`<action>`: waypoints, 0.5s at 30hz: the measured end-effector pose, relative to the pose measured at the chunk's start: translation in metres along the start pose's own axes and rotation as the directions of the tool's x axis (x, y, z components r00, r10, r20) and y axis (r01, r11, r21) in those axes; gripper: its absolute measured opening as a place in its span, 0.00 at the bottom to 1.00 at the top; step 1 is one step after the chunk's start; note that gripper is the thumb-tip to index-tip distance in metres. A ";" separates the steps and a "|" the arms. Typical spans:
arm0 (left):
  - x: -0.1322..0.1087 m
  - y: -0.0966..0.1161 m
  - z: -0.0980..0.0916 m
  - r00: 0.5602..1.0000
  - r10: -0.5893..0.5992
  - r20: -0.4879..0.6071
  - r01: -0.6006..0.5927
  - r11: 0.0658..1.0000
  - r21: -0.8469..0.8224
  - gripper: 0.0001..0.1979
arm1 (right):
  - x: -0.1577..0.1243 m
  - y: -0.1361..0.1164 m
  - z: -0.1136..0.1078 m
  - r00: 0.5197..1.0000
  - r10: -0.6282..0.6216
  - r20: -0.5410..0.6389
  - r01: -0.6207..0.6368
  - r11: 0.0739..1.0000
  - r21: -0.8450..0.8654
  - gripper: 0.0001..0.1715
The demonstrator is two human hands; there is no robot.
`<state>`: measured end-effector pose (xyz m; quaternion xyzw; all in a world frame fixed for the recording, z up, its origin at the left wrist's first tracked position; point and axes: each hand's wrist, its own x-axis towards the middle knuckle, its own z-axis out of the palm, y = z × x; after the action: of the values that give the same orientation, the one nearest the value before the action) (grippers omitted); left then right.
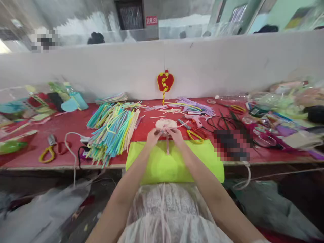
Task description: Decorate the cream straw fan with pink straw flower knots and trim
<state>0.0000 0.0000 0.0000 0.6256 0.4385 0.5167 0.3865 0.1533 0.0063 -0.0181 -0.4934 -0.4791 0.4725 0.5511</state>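
A pale pink, round, fuzzy craft piece (165, 123), seemingly made of pipe cleaners, is held between both hands at the table's front. My left hand (153, 136) pinches its near left edge. From the right, my right hand (176, 135) grips the near edge, fingers bent. A loose pink strand (183, 124) sticks out past the right hand, and a pink stem (167, 147) hangs down between the hands. Beneath lies a bright yellow-green sheet (167, 168) over the table edge. Yellow-handled pliers (194, 135) rest just right of my right hand.
On the red table (76, 126), bundled pastel pipe cleaners (113, 126) lie left and purple ones (193, 105) behind. A pink glue gun (196, 119), yellow-handled scissors (237, 108) and cables are right. More pliers (47, 153) lie left. A red apple-shaped craft (165, 81) stands against the white partition (113, 71).
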 end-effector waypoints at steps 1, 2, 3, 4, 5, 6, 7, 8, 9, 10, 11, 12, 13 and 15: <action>0.000 0.000 0.000 1.000 -0.001 0.000 0.001 1.000 0.000 0.09 | 0.000 0.000 0.000 1.000 0.001 0.001 -0.001 1.000 0.001 0.24; 0.001 0.000 0.000 1.000 -0.002 0.001 0.002 1.000 -0.002 0.10 | 0.000 0.000 0.000 1.000 0.003 0.003 -0.003 1.000 0.003 0.24; 0.001 0.000 0.000 1.000 -0.003 0.003 0.003 1.000 -0.004 0.10 | 0.001 0.000 -0.001 1.000 0.006 0.005 -0.006 1.000 0.006 0.25; 0.001 0.000 0.000 1.000 -0.004 0.007 0.004 1.000 -0.007 0.10 | 0.001 0.000 -0.001 1.000 0.009 0.008 -0.009 1.000 0.009 0.25; 0.001 -0.001 0.000 1.000 -0.005 0.012 0.005 1.000 -0.011 0.11 | 0.001 0.000 -0.001 1.000 0.013 0.011 -0.014 1.000 0.014 0.25; 0.001 -0.001 0.000 1.000 -0.006 0.019 0.007 1.000 -0.017 0.12 | 0.000 0.000 -0.001 1.000 0.018 0.016 -0.019 1.000 0.020 0.26; 0.001 -0.001 0.001 1.000 -0.008 0.026 0.008 1.000 -0.024 0.12 | 0.000 0.000 0.000 1.000 0.023 0.020 -0.024 0.999 0.027 0.26; 0.001 -0.001 0.001 0.999 -0.008 0.033 0.009 0.999 -0.031 0.13 | -0.001 0.000 0.000 0.999 0.028 0.026 -0.029 0.999 0.034 0.27; 0.000 -0.001 0.001 0.999 -0.009 0.040 0.011 0.999 -0.037 0.13 | -0.001 -0.001 0.000 0.999 0.033 0.033 -0.035 0.998 0.043 0.27; 0.000 -0.001 0.001 0.999 -0.009 0.048 0.011 0.999 -0.042 0.14 | -0.002 -0.001 0.000 0.999 0.037 0.040 -0.040 0.998 0.052 0.27; 0.000 0.000 0.001 0.998 -0.010 0.054 0.012 0.999 -0.045 0.14 | -0.003 -0.002 0.001 0.998 0.041 0.045 -0.044 0.997 0.062 0.27; -0.001 0.000 0.001 0.998 -0.010 0.060 0.013 0.999 -0.045 0.14 | -0.003 -0.002 0.001 0.998 0.044 0.049 -0.047 0.996 0.071 0.27; -0.001 0.001 0.001 0.998 -0.011 0.063 0.013 0.999 -0.044 0.14 | -0.004 -0.003 0.001 0.998 0.046 0.052 -0.050 0.996 0.079 0.27; -0.001 0.002 0.000 0.998 -0.015 0.065 0.017 0.999 -0.039 0.13 | -0.004 -0.004 0.001 0.997 0.050 0.053 -0.054 0.995 0.087 0.27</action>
<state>-0.0001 -0.0019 0.0017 0.6308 0.4205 0.5017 0.4167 0.1517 0.0019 -0.0148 -0.4688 -0.4585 0.5196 0.5477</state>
